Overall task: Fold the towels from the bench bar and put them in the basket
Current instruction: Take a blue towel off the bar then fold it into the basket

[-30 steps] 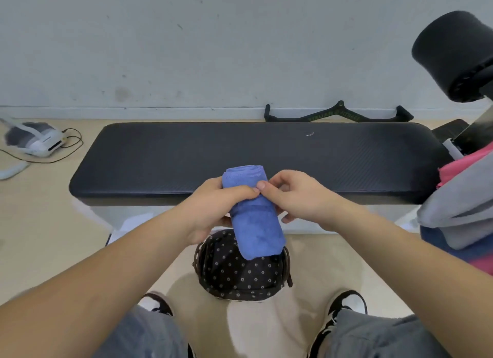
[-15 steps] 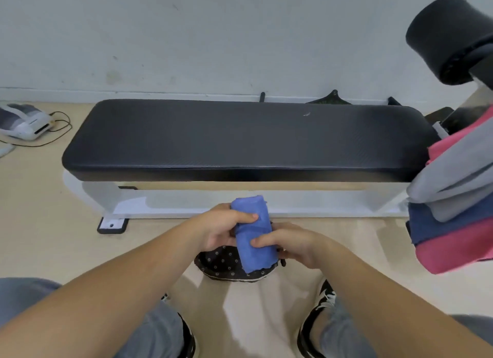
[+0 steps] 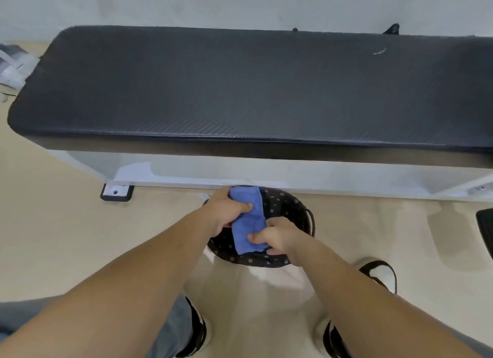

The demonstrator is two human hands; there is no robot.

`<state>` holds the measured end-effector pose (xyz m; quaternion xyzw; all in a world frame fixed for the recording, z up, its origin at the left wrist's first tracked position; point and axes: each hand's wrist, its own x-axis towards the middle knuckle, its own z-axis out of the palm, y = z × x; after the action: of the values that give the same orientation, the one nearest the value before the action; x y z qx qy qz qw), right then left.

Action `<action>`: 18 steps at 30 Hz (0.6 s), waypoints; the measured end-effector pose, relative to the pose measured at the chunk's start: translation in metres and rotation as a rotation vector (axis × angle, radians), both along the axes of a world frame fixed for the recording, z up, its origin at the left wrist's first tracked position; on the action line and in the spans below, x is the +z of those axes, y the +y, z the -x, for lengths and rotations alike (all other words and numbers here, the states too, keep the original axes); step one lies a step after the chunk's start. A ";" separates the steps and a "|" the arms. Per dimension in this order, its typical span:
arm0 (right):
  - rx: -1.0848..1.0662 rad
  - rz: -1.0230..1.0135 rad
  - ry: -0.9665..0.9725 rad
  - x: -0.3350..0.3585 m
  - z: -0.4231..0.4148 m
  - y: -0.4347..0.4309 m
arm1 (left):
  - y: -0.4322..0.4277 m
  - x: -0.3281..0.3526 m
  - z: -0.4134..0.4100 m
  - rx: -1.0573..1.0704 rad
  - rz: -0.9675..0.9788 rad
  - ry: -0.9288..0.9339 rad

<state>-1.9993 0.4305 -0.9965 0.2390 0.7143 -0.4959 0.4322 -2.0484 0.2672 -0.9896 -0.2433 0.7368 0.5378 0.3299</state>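
A folded blue towel [image 3: 248, 220] is held low inside the mouth of a dark dotted basket [image 3: 289, 204] that sits on the floor in front of the bench. My left hand [image 3: 226, 209] grips the towel's upper left side, thumb laid across it. My right hand [image 3: 277, 239] pinches its lower right edge. The basket's floor under the towel is hidden.
A long black padded bench [image 3: 253, 90] on a white frame [image 3: 293, 176] runs across the view just behind the basket. A white device [image 3: 12, 64] lies on the floor at far left. My shoes [image 3: 381, 275] stand close to the basket's near side.
Both hands have carried the folded blue towel down into the basket. The view has tilted down and moved closer, so the hanging towels at right have left the frame.
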 end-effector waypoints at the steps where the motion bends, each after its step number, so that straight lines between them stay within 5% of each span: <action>1: -0.028 -0.029 0.004 -0.012 0.001 -0.008 | -0.004 -0.010 0.001 -0.003 0.035 0.001; 11: -0.319 0.002 -0.103 -0.094 0.010 -0.058 | -0.036 -0.063 0.001 -0.332 0.595 0.172; 18: -0.204 0.032 -0.121 -0.128 0.014 -0.072 | -0.023 -0.078 -0.008 -0.652 0.578 0.322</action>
<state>-2.0138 0.3584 -1.1248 0.3331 0.6508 -0.5333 0.4256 -2.0401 0.2442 -1.0672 0.0058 0.9363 0.2095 0.2817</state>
